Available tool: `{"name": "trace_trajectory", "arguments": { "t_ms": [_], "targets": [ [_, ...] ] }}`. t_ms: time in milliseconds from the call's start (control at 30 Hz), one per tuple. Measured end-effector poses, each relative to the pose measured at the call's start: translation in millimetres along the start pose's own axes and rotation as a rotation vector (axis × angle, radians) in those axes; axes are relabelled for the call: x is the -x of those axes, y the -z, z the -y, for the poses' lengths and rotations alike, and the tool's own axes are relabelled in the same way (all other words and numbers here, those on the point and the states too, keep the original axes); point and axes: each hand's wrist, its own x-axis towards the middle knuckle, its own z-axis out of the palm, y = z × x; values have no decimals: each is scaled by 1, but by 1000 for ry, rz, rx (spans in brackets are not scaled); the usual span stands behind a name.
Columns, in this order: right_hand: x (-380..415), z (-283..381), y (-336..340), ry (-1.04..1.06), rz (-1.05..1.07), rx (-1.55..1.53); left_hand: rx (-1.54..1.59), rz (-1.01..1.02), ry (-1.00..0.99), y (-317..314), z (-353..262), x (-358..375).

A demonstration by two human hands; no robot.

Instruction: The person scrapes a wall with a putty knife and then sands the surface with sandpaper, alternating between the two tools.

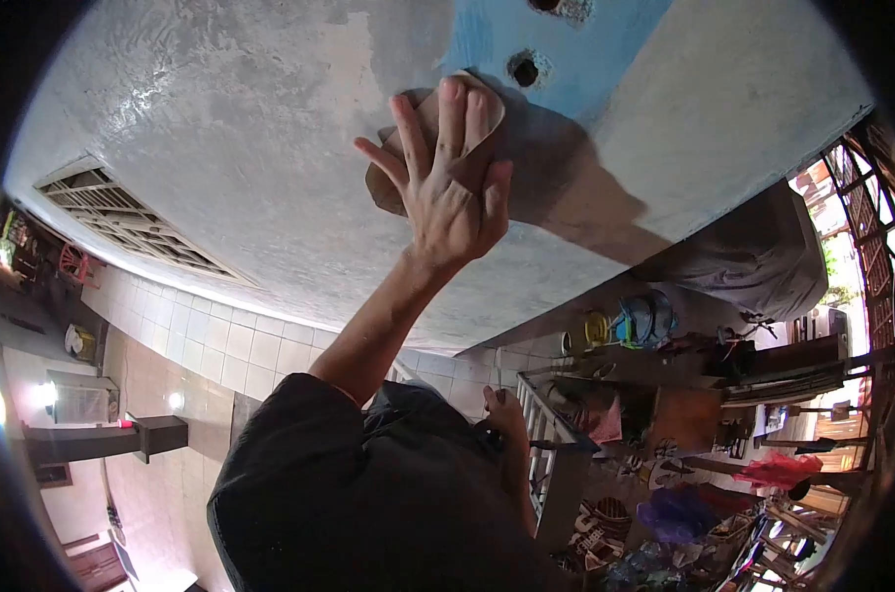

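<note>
Brown sandpaper (423, 148) flat against ceiling (220, 148)

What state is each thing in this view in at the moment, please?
Brown sandpaper sheet: held flat against the surface, under the palm.
Left hand: open, fingers spread, pressing the sheet.
Right hand: closed on the white railing.
Grey plastered surface: mostly bare, a blue paint patch remaining.
Round hole: open.
Wall lamp: lit.
</note>
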Motion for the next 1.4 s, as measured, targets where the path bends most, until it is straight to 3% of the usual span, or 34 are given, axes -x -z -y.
{"name": "trace_trajectory", "arguments": {
  "t_ms": [167,367,500,600,667,733,833,967,1067,1133,1200,1267,1400],
  "targets": [
    [-3,-2,3,50,-5,-18,-49,56,-36,-5,7,32],
    [-4,-2,1,-45,28,-32,-28,-168,-99,6,2,-37],
    [-16,-17,-2,39,-8,-10,25,-19,-54,-8,8,25],
    [-6,-7,3,23,11,-17,-159,11,-202,11,12,-27],
    [-5,-5,3,-45,70,-42,-160,-99,-233,17,8,-60],
    [-9,-10,0,-27,35,-45,-105,2,-138,21,-1,-49],
    [-9,-8,0,-7,19,-55,63,-34,-27,-12,2,21],
    [-4,-3,4,-32,26,-82,-123,-72,-244,2,7,-24],
    [3,2,0,-72,34,-100,-40,-77,-220,7,1,-33],
    [2,5,1,-73,27,-113,114,-48,-28,-3,-3,5],
    [-1,3,2,-56,14,-118,50,-12,-36,-8,1,22],
    [0,-2,4,-80,22,-129,-88,-22,-153,2,8,-6],
    [-2,3,2,-75,33,-76,82,-103,-107,2,-1,-18]
  ]
}}
